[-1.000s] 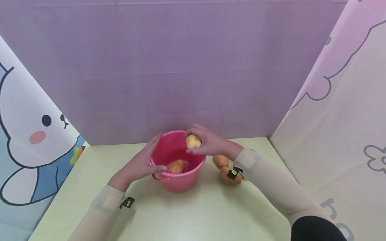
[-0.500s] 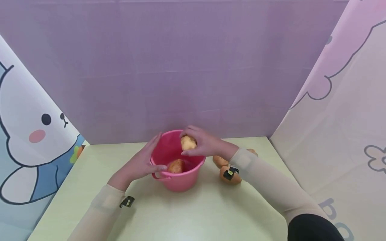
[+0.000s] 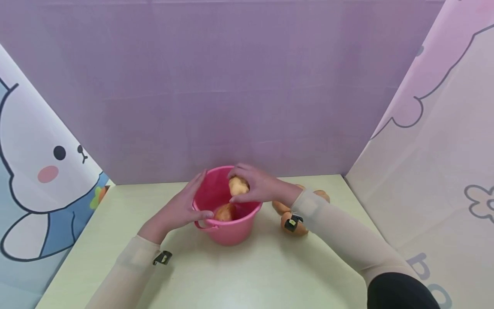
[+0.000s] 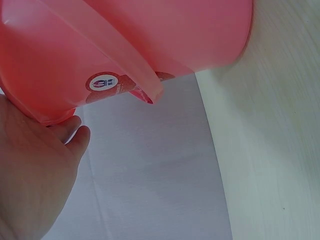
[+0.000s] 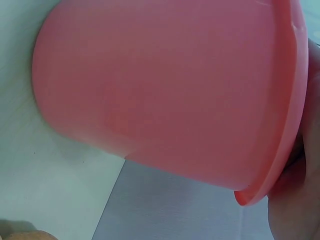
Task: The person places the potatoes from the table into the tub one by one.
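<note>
A pink bucket stands upright on the pale table, its side filling much of both wrist views. My left hand holds its left rim, thumb over the front edge; in the left wrist view the fingertips sit at the rim. Inside the bucket lies a brown potato. Over the opening, my right hand grips a lighter, yellowish potato between thumb and fingers. In the right wrist view the bucket's rim hides most of that hand and the potato.
Several potatoes lie on the table right of the bucket, among them a near one and a farther one, partly behind the right forearm. A purple backdrop rises close behind the bucket. Printed panels flank the table.
My right hand has moved left and slightly down with the potato, farther over the bucket's opening. More of the potatoes behind the right forearm show. The left hand stays on the rim.
</note>
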Demonstrator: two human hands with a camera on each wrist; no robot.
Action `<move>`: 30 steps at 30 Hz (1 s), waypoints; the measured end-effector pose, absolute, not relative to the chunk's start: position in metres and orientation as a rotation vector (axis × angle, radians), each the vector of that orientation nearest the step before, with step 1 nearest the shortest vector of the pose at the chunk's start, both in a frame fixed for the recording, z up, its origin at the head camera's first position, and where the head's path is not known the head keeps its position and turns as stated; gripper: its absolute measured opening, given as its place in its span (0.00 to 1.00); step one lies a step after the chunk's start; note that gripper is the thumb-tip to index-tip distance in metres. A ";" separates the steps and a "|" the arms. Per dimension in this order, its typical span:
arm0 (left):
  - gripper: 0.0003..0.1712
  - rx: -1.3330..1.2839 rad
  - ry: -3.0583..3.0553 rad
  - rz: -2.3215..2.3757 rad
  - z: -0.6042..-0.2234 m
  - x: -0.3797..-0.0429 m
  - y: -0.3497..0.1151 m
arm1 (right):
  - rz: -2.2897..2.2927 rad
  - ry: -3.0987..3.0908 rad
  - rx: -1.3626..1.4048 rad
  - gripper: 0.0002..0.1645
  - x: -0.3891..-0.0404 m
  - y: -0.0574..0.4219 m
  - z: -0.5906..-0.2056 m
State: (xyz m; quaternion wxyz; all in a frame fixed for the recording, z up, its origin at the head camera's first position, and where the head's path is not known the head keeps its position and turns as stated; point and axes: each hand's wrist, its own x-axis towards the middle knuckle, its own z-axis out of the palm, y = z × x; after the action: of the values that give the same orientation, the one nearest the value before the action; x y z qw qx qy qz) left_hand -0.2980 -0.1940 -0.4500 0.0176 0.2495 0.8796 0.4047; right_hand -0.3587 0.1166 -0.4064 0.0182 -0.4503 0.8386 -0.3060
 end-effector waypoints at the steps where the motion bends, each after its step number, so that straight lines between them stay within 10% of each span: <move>1: 0.78 0.771 2.732 1.257 -0.450 -0.298 -0.194 | -0.950 2.598 -1.392 0.35 -0.359 0.116 -0.407; 30: 0.77 0.794 2.771 1.221 -0.453 -0.299 -0.196 | -0.917 2.579 -1.336 0.41 -0.359 0.119 -0.410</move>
State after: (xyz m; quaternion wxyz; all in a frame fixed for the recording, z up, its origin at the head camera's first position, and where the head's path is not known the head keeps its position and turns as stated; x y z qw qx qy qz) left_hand -0.2992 -0.1959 -0.4528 0.0056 0.2535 0.8851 0.3902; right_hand -0.3594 0.1194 -0.4099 0.0479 -0.4381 0.8458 -0.3007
